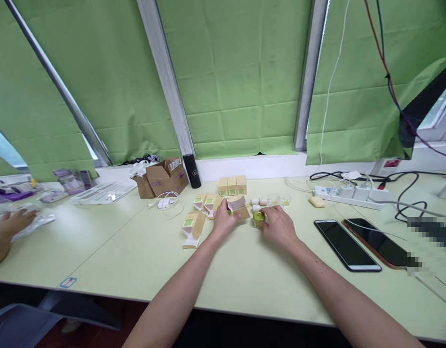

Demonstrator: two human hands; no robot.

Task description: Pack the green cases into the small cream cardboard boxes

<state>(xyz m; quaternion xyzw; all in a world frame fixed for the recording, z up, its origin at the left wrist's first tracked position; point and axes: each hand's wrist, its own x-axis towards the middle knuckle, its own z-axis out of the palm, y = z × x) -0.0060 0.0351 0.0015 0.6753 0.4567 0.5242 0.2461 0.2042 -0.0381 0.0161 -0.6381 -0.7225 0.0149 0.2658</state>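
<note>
My left hand (223, 220) is closed around a small tan cardboard box (240, 207) whose flap stands open towards the right. Just beside that flap, the fingers of my right hand (280, 225) grip a small clear jar (258, 220) with yellow-green contents, low over the table. Open boxes with green windows (192, 226) lie to the left of my left hand. A row of closed boxes (232, 185) stands behind it. Small white cylinders (259, 201) and clear cups (280, 199) with yellow in them sit behind my right hand.
Two phones (348, 244) lie at the right, before a white power strip (349, 195) with cables. A brown carton (165, 178), a black bottle (192, 171) and a white charger (166, 203) are at the back left. Another person's hand (16, 222) works over plastic bags at the far left.
</note>
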